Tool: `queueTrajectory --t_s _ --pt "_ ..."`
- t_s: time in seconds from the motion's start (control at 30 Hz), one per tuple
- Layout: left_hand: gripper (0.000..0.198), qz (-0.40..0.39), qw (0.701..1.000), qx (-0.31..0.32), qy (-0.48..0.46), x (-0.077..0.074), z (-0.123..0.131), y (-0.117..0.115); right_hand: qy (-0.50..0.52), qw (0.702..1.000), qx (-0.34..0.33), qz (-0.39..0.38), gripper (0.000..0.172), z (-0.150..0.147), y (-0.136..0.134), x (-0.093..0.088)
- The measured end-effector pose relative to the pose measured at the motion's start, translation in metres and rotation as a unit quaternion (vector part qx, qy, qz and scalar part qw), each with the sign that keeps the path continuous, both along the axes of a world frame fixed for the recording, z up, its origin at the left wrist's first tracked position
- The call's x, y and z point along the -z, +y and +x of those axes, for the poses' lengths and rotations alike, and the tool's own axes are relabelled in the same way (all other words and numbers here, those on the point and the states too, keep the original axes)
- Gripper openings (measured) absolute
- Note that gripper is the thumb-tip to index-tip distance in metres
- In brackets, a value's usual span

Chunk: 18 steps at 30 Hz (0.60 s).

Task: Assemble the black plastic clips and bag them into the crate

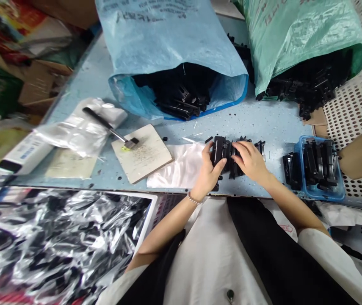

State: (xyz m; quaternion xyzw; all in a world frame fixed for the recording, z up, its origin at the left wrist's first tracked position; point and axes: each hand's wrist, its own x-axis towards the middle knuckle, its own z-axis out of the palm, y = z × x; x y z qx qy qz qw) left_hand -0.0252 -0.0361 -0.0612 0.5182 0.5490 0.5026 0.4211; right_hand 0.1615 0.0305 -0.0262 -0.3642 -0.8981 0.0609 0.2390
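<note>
Hands meet over a short row of black parts (226,153) at the near edge of the counter (263,123); the left hand (208,171) is clamped on the row's left end, thumb on the near side and fingers wrapped over the far side, seemingly to brace it; the right hand (250,161) lies on top of the pieces just beside it with fingers curled down, and whether it grips or only presses cannot be told. Beyond the hands a blue sack (168,42) and a green sack (295,34) lie on their sides with mouths turned toward the hands, probably so the dark pieces spilling out are within reach; right of the right hand a blue tray (339,195) holds more such pieces standing on edge, with one loose piece between tray and hand. Left of the left hand lie a white plastic sheet (181,167) and a board (145,161) bearing a small tool (109,126). The parts' shape is hard to read, black on black; the palms hide their middles, and the sacks' depths are lost in shadow.
</note>
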Motion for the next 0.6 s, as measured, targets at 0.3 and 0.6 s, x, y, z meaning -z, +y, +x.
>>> queueTrajectory --t_s 0.3,0.6 --pt "0.071 -0.053 0.997 0.034 -0.054 -0.018 -0.013 -0.037 -0.033 0.985 -0.071 -0.152 0.037 -0.021 0.009 -0.020" --pt "0.067 0.002 0.999 0.040 0.002 -0.027 -0.025 -0.049 0.098 0.922 -0.092 -0.364 0.043 -0.030 -0.007 -0.027"
